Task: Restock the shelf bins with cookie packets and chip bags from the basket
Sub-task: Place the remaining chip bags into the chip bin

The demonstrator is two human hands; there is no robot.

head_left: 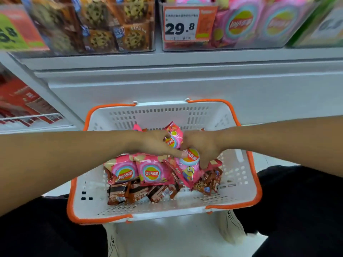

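Two bare forearms enter from the lower left and right edges above dark-clothed knees and meet over a white basket [239, 184] with orange rim and handles, standing on the pale floor before the shelf. The left hand [156, 143] has its fingers curled round an upper pink chip bag [173, 140], its forefinger stretched toward the bag below. The right hand [202, 147] reaches down among the packets, its fingers closed on a second pink chip bag [189, 164] bearing a yellow cartoon figure. Two further pink chip bags [139, 171] lie side by side at the left of the heap, touching each other. Brown cookie packets [133, 193] lie beneath and in front of them, others at the right [209, 182]. Above, on the white shelf [185, 58], a clear bin [104, 25] holds cookie packets; just beside it a clear bin [259, 25] holds pink chip bags and carries a price tag [182, 25] reading 29.8.
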